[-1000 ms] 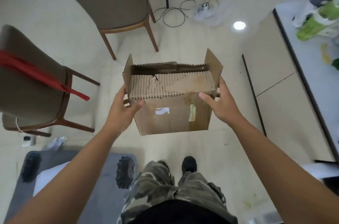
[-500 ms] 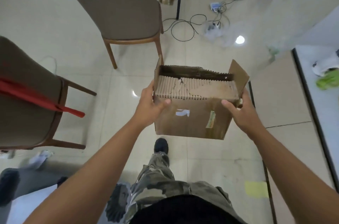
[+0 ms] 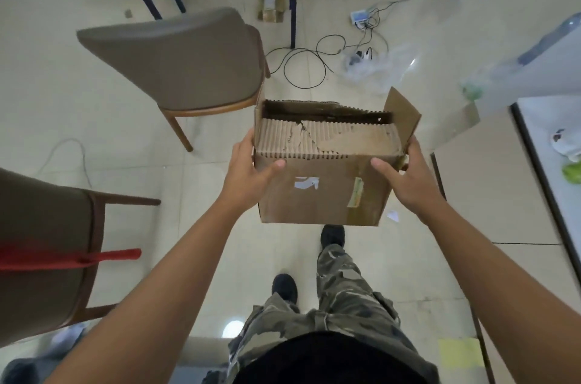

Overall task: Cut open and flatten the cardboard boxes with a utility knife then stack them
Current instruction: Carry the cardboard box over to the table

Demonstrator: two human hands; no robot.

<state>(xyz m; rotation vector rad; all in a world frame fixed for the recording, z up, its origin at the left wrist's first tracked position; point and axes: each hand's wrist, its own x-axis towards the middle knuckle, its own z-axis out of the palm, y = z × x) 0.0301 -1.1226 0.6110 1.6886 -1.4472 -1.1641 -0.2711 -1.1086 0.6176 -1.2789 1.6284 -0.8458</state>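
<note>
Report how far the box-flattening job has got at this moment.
Done: nothing visible; no flattened cardboard or stack is in view. In hand: the left hand and right hand grip one cardboard box, carried above the floor, top flaps open, still box-shaped. Left: cutting, flattening and stacking; no knife shows.

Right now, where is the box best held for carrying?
By its two short side walls, one hand from each side, as the left hand and right hand do now: the box is wide, upright and open-topped.
</note>
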